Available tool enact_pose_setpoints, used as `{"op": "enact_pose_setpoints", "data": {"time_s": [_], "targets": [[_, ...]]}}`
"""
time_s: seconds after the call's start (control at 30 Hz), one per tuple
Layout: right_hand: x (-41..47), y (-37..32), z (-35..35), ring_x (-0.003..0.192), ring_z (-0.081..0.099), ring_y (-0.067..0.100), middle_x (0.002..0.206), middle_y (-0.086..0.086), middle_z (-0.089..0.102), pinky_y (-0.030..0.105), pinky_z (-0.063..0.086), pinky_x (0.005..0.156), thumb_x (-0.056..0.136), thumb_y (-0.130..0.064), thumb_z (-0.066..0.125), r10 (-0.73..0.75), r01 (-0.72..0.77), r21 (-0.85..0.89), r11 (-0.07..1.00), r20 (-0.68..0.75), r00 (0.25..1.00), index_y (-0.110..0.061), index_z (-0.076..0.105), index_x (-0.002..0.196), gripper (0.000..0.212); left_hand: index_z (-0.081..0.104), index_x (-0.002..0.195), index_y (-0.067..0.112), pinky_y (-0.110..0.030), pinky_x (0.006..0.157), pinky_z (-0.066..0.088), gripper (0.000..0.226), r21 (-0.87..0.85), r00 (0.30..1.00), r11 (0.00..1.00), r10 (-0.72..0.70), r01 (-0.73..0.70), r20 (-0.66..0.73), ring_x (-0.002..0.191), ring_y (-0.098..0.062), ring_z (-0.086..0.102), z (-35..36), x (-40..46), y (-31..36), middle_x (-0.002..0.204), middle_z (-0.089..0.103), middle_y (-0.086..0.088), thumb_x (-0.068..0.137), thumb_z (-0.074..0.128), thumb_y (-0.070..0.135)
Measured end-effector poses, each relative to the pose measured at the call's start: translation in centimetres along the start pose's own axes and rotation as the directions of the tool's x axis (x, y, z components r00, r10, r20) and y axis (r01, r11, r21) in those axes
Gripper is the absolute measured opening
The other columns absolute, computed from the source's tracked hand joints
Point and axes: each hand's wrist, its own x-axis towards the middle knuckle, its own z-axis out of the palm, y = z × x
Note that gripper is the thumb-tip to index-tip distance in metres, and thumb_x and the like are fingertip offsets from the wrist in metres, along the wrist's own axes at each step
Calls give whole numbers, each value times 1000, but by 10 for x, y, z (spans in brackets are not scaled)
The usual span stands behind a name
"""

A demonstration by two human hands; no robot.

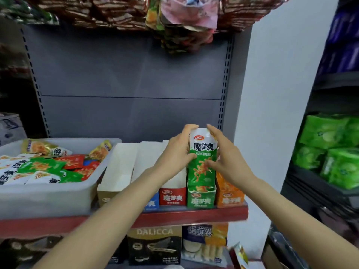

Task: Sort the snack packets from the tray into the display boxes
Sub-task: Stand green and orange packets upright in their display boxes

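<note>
Hands met on a green packet [202,152] that stood upright in the green box [201,197]. The left hand [177,150] pinched its left edge with curled fingers, and the right hand [223,152] gripped its right edge, fingertips over the top. Left of the green box on the shelf [194,215] stood a red box [172,196], a blue box [152,203] and a white box [116,171]; an orange box [230,197] touched its right side. Farther left of the green box, a grey tray [44,199] held mixed packets [46,166].
</note>
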Motion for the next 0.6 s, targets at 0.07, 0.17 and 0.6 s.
{"op": "enact_pose_setpoints", "data": {"time_s": [0.07, 0.17, 0.6], "targets": [[-5, 1, 2, 80, 52, 9, 120, -1, 52, 36, 50, 74, 70, -11, 78, 3, -3, -3, 1000, 11, 1000, -39, 20, 140, 94, 32, 133, 26, -21, 71, 51, 71, 38, 1000, 999, 18, -19, 22, 84, -7, 58, 2, -4, -1, 97, 54, 6, 79, 69, 0], [-13, 3, 5, 95, 54, 18, 123, -1, 41, 39, 52, 75, 68, -16, 80, 18, -13, -118, 993, 43, 999, -31, 26, 137, 88, 34, 129, 25, -35, 77, 54, 64, 86, 996, 995, 35, -42, 80, 83, -9, 58, 5, -12, -4, 93, 49, 9, 79, 69, 3], [-14, -1, 5, 122, 34, 17, 131, -5, 33, 35, 46, 92, 64, -24, 83, 11, 45, -274, 961, 201, 979, -22, 37, 132, 82, 38, 132, 24, -31, 100, 34, 68, 421, 998, 906, 8, -36, 69, 123, -14, 34, 10, -24, -17, 133, 39, 5, 76, 75, 34]]}}
